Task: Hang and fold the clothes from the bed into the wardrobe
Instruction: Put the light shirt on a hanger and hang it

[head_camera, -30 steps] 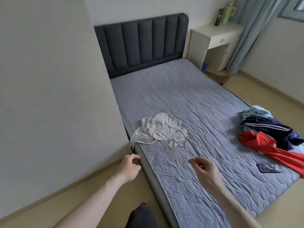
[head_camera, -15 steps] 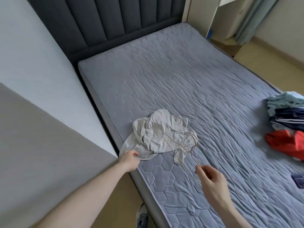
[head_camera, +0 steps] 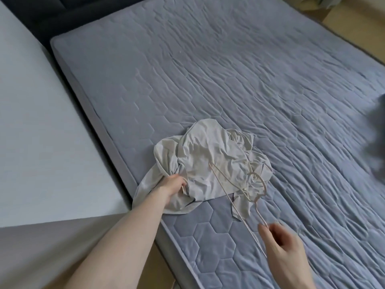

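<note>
A crumpled cream garment (head_camera: 208, 159) lies near the left edge of the grey quilted mattress (head_camera: 229, 69). My left hand (head_camera: 171, 183) grips a bunch of its fabric at the lower left. A thin cream wire hanger (head_camera: 235, 197) lies across the garment and the mattress, hook toward the right. My right hand (head_camera: 281, 247) pinches the hanger's near end just above the mattress.
A pale wall panel (head_camera: 52, 132) stands close along the bed's left side. The dark headboard (head_camera: 52, 15) is at the top left. A dark blurred pile of clothes (head_camera: 377, 130) shows at the right edge. Wooden floor (head_camera: 341, 21) lies beyond the bed.
My view has dropped closer to the bed. My left hand moved from the mattress edge onto the cream garment and took hold of its fabric. My right hand kept the hanger.
</note>
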